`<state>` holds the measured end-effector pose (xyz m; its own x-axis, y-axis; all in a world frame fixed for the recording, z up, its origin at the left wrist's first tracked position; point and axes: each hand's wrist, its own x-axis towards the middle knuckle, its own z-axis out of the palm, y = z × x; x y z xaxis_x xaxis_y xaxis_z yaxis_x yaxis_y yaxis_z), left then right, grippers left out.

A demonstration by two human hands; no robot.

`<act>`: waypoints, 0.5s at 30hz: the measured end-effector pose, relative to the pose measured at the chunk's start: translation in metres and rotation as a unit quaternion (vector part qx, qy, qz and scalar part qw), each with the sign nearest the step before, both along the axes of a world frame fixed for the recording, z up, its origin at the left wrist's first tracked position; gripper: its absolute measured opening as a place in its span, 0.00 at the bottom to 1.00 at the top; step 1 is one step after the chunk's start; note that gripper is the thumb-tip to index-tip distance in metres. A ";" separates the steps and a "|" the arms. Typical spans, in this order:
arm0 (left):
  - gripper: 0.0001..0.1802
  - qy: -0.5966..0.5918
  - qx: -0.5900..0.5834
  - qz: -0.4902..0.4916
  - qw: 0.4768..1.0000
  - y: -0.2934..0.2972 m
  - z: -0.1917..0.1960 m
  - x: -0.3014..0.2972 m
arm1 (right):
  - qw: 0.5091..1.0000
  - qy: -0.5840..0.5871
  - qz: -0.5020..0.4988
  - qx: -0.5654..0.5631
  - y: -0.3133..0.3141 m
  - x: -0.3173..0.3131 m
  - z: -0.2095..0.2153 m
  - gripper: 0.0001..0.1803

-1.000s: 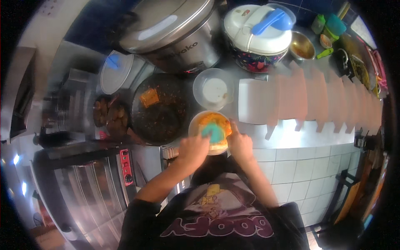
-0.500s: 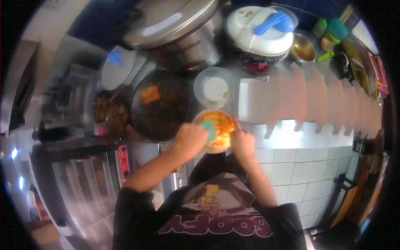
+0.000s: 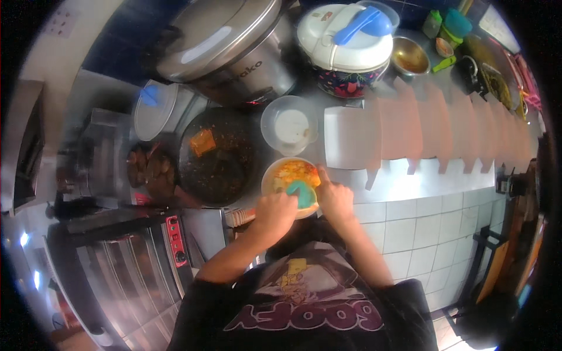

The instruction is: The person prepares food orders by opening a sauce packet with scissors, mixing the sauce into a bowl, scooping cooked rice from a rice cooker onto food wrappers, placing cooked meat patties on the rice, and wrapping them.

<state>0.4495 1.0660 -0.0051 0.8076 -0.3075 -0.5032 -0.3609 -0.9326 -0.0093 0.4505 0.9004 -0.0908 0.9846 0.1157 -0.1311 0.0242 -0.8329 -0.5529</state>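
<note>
A white bowl [image 3: 267, 177] with orange-and-yellow food [image 3: 295, 171] in it stands just in front of my body. My left hand [image 3: 277, 214] is closed around a teal plastic scoop [image 3: 302, 194], whose rounded head dips into the near part of the food. On the bowl's right side my right hand [image 3: 337, 205] grips the rim, one finger stretched along it. Behind the bowl is a translucent plastic tub [image 3: 268, 126] with a little white residue. To its left sits a dark round pan [image 3: 219, 172] holding an orange square piece [image 3: 202, 142] and reddish oily bits.
A row of folded paper food boxes [image 3: 401, 128] runs along the counter at right. Behind stand a large steel rice cooker [image 3: 246, 73] and a white-lidded flowered container [image 3: 345, 52] with a blue scoop on top. A steel bowl [image 3: 410, 57] is farther right; an oven [image 3: 126, 263] is lower left.
The teal scoop has moved toward the near side of the bowl, my left hand going down with it. My right hand keeps its grip on the rim. The whole view has shifted slightly.
</note>
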 end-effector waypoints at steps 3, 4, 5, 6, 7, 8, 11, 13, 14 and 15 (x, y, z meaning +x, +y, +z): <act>0.23 -0.049 0.037 0.066 0.996 0.002 -0.030 0.016 | 1.000 0.002 0.009 0.009 0.008 0.000 0.005 0.34; 0.23 -0.047 0.041 0.072 0.995 0.007 -0.036 0.006 | 1.000 0.026 0.015 0.005 0.009 0.003 0.009 0.33; 0.22 -0.058 0.003 0.002 0.998 0.008 -0.040 -0.001 | 0.999 0.041 0.014 -0.005 0.007 0.010 0.012 0.31; 0.22 -0.068 -0.035 -0.067 0.995 0.010 -0.043 -0.003 | 0.999 0.035 0.015 -0.006 0.007 0.012 0.015 0.31; 0.22 -0.064 -0.038 -0.066 0.995 0.010 -0.032 -0.003 | 1.000 0.023 0.016 0.001 0.007 0.004 0.015 0.32; 0.21 -0.027 -0.011 -0.084 0.996 0.010 -0.009 0.005 | 1.000 0.010 0.014 0.008 0.005 0.001 0.014 0.32; 0.18 -0.094 -0.013 -0.039 0.995 0.018 -0.020 0.019 | 0.999 0.007 0.037 -0.023 0.013 -0.001 0.012 0.31; 0.16 -0.029 0.071 -0.098 0.992 0.022 -0.051 0.012 | 0.999 0.006 0.039 -0.013 0.010 -0.003 0.010 0.31; 0.13 -0.034 -0.024 -0.147 0.988 0.019 -0.029 0.005 | 1.000 0.002 0.016 -0.009 0.006 0.003 0.007 0.31; 0.13 -0.036 -0.025 -0.157 0.987 0.017 -0.007 0.005 | 1.000 0.000 0.006 -0.010 0.003 0.008 0.004 0.31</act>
<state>0.4545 1.0829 -0.0117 0.7013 -0.5711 -0.4267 -0.6324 -0.7746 -0.0027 0.4590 0.9039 -0.0865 0.9831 0.1249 -0.1338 0.0344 -0.8438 -0.5355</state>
